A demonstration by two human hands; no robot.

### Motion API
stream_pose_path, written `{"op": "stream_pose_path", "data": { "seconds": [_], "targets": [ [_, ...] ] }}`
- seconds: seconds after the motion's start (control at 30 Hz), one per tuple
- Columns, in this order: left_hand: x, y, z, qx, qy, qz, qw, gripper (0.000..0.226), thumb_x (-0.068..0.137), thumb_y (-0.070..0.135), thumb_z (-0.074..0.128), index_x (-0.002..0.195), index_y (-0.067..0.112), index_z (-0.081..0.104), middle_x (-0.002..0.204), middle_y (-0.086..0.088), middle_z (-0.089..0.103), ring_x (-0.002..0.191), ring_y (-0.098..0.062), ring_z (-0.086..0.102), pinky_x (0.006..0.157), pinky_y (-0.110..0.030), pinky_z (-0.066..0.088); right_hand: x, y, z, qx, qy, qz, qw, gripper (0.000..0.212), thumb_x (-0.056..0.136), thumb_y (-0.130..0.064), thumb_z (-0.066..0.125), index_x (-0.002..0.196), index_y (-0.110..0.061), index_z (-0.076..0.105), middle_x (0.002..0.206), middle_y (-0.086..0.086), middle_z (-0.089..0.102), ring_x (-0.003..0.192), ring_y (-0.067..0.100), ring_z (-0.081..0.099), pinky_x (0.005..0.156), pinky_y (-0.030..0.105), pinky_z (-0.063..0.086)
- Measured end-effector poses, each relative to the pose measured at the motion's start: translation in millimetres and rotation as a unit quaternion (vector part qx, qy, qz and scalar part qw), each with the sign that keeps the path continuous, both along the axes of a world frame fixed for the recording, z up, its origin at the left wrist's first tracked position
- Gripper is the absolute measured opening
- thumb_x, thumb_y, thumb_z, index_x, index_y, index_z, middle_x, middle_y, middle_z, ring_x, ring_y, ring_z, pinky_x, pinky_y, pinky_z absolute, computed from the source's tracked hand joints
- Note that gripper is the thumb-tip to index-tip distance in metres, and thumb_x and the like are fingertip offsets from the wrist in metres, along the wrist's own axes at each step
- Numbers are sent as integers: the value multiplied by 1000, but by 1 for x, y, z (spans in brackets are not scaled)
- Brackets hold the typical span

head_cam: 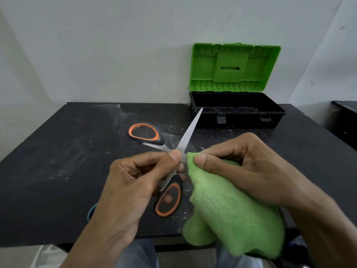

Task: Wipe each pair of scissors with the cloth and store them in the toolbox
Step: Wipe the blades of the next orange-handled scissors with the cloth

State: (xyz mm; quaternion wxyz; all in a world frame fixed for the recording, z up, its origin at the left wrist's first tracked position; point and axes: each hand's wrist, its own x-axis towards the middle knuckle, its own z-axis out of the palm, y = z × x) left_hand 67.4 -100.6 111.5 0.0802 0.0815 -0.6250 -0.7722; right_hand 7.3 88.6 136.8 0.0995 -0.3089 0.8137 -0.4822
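Head view. Far left, a blue curved object (90,211) shows on the black table (58,161), mostly hidden behind the left wrist; can't tell what it is.

Left hand (135,180): reaches in from lower left, fingers curled, thumb pressed at the pivot of the scissors (188,135), gripping them there.

Scissors: orange-and-black handles, held spread wide above the table. One handle points left and away, the other toward the person. The bare blade points up-right toward the toolbox.

Green cloth (231,215): top corner folded over the other blade, the rest hanging down past the table edge.

Right hand (247,171): comes in from the right, thumb and curled fingers pinching the cloth at the blade.

Toolbox (241,120): back right against the wall, black base, green lid (234,66) standing open.
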Motion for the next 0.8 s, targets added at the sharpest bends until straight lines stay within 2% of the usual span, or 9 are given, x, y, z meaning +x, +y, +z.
{"op": "stream_pose_path", "data": {
  "seconds": [0.17, 0.23, 0.3, 0.37, 0.47, 0.57, 0.7, 0.8],
  "targets": [
    [1, -5, 3, -8, -3, 11, 1000, 25, 67, 34, 73, 64, 10, 77, 61, -12, 69, 34, -7, 45, 33, -13, 32, 1, 9, 3, 9, 20, -5, 1000, 23, 96, -37, 66, 93, -28, 87, 84, -10, 83, 73, 10, 79, 63, 21, 58],
    [1, -6, 4, -20, 12, 3, 1000, 24, 69, 34, 73, 64, 11, 77, 62, -9, 69, 41, -9, 49, 39, -15, 35, 0, 12, 5, 5, 28, -5, 1000, 22, 94, -37, 67, 92, -27, 87, 84, -10, 83, 72, 8, 79, 62, 19, 58],
    [0, -7, 3, -25, 24, 3, 999, 22, 67, 35, 74, 64, 13, 78, 66, -6, 70, 54, -11, 56, 51, -16, 43, -1, 15, 8, 1, 29, -7, 1000, 21, 93, -36, 68, 89, -26, 87, 82, -9, 83, 69, 7, 78, 60, 18, 57],
    [-1, -10, 2, -29, 26, 5, 999, 22, 67, 36, 75, 66, 14, 78, 67, -5, 70, 60, -12, 56, 60, -19, 43, -1, 19, 10, -3, 32, -11, 999, 21, 92, -35, 69, 87, -27, 87, 80, -8, 82, 66, 8, 77, 57, 18, 56],
    [-1, -18, 4, -52, 35, 10, 998, 25, 70, 38, 73, 69, 14, 79, 63, -4, 67, 57, -16, 46, 55, -19, 35, -4, 27, 12, -23, 56, -37, 997, 20, 90, -34, 68, 87, -29, 87, 79, -4, 83, 64, 12, 78, 55, 21, 58],
    [0, -24, 6, -78, 54, 17, 995, 28, 72, 39, 71, 70, 12, 79, 56, -2, 62, 54, -18, 37, 50, -19, 31, -10, 36, 13, -62, 79, -91, 991, 19, 88, -35, 68, 90, -37, 86, 82, -6, 84, 71, 13, 80, 60, 25, 61],
    [1, -22, 10, -128, 88, 1, 988, 26, 75, 31, 71, 67, 8, 78, 52, 3, 62, 46, -3, 44, 47, -9, 35, -16, 41, 16, -78, 99, -120, 985, 18, 88, -39, 66, 92, -45, 83, 86, -15, 83, 73, 0, 77, 64, 15, 58],
    [1, -23, 11, -168, 95, -13, 981, 25, 75, 32, 72, 64, 10, 77, 55, 2, 67, 48, -2, 50, 49, -8, 39, -18, 42, 16, -77, 105, -125, 983, 18, 87, -42, 66, 92, -46, 83, 84, -15, 83, 71, -2, 75, 63, 13, 56]
  ]
}}
